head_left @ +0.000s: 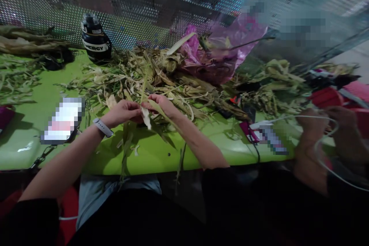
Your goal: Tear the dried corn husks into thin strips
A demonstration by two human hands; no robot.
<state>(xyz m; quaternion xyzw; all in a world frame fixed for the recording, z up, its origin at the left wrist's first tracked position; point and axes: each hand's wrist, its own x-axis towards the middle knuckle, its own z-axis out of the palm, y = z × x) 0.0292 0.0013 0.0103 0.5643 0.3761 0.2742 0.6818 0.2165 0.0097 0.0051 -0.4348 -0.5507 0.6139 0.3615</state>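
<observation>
My left hand (124, 112), with a pale wristband above it, pinches a pale strip of what looks like dried corn husk (146, 118). Close against it, my right hand (162, 104) has its fingers closed on the same husk. Long yellow-green blades stick up and hang down from between both hands. Just behind them spreads a heap of dry husks and leaves (155, 69) on the bright green table (150, 157). A few small scraps lie below my hands near the front edge.
A phone (63, 119) on a strap lies left, a dark bottle (96, 42) behind it. A pink plastic bag (219, 54) stands on the heap before a perforated metal panel (138, 11). At right are another phone (272, 138), a white cable and another person's hands (313, 125).
</observation>
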